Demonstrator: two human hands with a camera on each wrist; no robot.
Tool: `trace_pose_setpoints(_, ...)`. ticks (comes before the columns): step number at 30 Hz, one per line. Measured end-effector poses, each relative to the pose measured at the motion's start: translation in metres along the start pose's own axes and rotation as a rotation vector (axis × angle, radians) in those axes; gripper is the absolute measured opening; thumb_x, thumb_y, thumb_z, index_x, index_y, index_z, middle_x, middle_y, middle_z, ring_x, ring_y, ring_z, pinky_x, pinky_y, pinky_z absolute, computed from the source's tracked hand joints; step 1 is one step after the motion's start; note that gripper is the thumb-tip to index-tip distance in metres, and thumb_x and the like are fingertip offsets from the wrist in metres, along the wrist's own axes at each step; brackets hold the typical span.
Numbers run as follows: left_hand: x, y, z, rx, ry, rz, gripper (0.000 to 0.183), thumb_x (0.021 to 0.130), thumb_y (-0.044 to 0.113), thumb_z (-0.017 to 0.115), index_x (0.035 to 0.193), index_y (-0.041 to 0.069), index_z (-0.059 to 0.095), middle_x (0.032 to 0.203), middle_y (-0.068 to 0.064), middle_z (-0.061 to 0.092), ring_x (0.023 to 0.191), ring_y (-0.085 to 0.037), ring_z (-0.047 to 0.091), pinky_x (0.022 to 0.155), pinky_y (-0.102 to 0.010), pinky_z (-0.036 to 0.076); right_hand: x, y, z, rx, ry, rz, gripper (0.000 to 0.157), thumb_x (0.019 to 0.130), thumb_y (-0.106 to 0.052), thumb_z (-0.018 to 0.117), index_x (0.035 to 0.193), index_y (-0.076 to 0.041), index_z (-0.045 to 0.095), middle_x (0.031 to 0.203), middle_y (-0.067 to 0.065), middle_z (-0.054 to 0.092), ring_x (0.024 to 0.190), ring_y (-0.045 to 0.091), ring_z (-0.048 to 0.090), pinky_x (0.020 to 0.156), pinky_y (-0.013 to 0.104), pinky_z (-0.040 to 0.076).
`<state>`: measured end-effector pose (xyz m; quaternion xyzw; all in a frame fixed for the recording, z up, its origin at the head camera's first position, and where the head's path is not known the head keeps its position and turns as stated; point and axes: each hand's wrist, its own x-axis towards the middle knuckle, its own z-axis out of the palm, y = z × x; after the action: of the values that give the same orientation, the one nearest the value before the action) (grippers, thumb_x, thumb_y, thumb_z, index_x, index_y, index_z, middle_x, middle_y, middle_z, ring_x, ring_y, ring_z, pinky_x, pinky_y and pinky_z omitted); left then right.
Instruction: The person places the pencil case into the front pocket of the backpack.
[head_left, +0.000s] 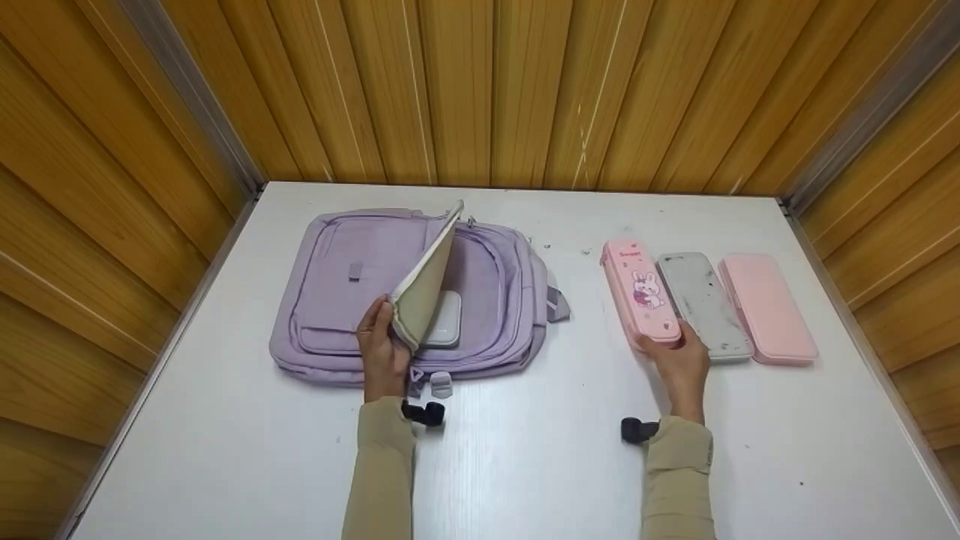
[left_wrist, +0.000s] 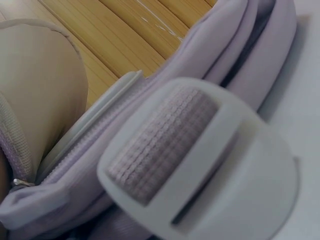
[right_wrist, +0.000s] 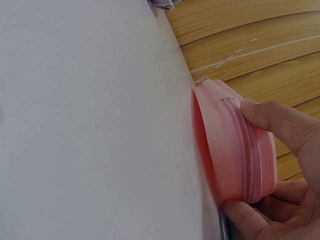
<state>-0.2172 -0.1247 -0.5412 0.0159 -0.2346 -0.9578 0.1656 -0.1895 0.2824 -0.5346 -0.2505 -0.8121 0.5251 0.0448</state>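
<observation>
A lilac backpack (head_left: pixel 337 300) lies flat on the white table, its front compartment unzipped. My left hand (head_left: pixel 382 345) pinches the edge of the raised flap (head_left: pixel 424 292), whose beige lining shows. Inside the opening rests a white case (head_left: pixel 446 321), partly hidden by the flap. My right hand (head_left: pixel 679 367) grips the near end of a pink zippered pencil case (head_left: pixel 637 292) with a bunny picture. In the right wrist view, thumb and fingers hold the pencil case (right_wrist: pixel 230 150) at its end, which is tilted up a little off the table.
Right of the bunny case lie a grey-white marbled case (head_left: pixel 701 307) and a plain pink case (head_left: pixel 769 311). A pale strap buckle (left_wrist: pixel 165 150) hangs at the backpack's near side, close to the left wrist. Wood-patterned walls (head_left: pixel 517 90) border the white table (head_left: pixel 525 465).
</observation>
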Motion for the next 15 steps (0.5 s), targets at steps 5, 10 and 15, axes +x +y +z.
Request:
trace_pose_setpoints(5,0.0001,0.0004,0.0007,-0.003,0.023,-0.003,0.020,0.065,0.013,0.085,0.083,0.010,0.076,0.083,-0.002,0.071,0.078,-0.013,0.067,0.071,-0.025,0.055,-0.0004,-0.0015,-0.0010,0.008,-0.001,0.005,0.087,0.081,-0.025,0.078,0.149,-0.004,0.029,0.151,0.019,0.037,0.138,0.032,0.037,0.115,0.040,0.031)
trace_pose_setpoints(10,0.0005,0.0004,0.0010,0.003,0.037,-0.006,0.022,0.062,0.014,0.087,0.081,0.011,0.076,0.082,-0.002,0.070,0.077,-0.013,0.066,0.070,-0.025,0.055,-0.0013,-0.0039,-0.0024,0.015,-0.009,0.014,0.088,0.081,-0.026,0.078,0.150,-0.008,0.027,0.153,0.016,0.035,0.139,0.031,0.037,0.115,0.040,0.031)
trace_pose_setpoints(15,0.0012,-0.0001,-0.0005,0.000,0.024,-0.002,0.021,0.063,0.014,0.086,0.081,0.011,0.076,0.082,-0.002,0.071,0.077,-0.013,0.067,0.071,-0.025,0.056,-0.0012,-0.0055,-0.0031,0.038,-0.032,0.016,0.089,0.080,-0.026,0.078,0.151,-0.009,0.026,0.152,0.016,0.036,0.137,0.029,0.038,0.115,0.038,0.033)
